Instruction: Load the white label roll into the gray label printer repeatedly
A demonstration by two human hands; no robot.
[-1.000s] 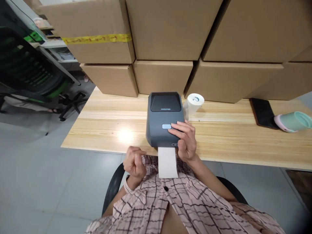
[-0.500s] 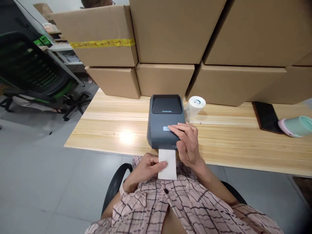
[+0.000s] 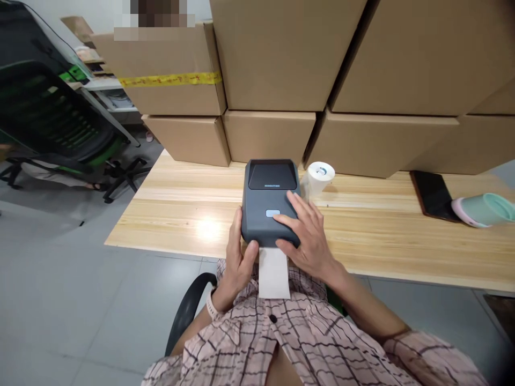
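Left hand [image 3: 237, 262] had gone from the paper [image 3: 273, 276], where it was half a second earlier, to the left side of the printer [image 3: 261, 202]. Right hand [image 3: 308, 246] had fanned out over the printer's right front part; earlier its fingers were closer together. Printer and paper kept about the same place.

Left hand state: wide, fingers along the printer's left side, thumb apart from them at the lower front edge. Right hand state: wide too, fingers spread on the top, index fingertip at the lower right of the button [image 3: 272, 213], thumb at the front edge. Could not tell whether the button was pressed.

Printer stood upright at the near edge of the surface [image 3: 382, 230], between both hands. Paper stuck out from its front and hung over the edge, above the plaid shirt [image 3: 257, 335]; no hand held it. Band [image 3: 211, 304] on the left wrist.

Roll [image 3: 319, 177] stood on end just beside the printer, right side. Phone [image 3: 434, 195] lay flat farther right, cup [image 3: 488, 209] on its side near it. Boxes [image 3: 273, 134] were stacked two high along the back, yellow tape [image 3: 173, 79] on the upper left one. Chair [image 3: 48, 118] stood off left, on the floor [image 3: 60, 279].
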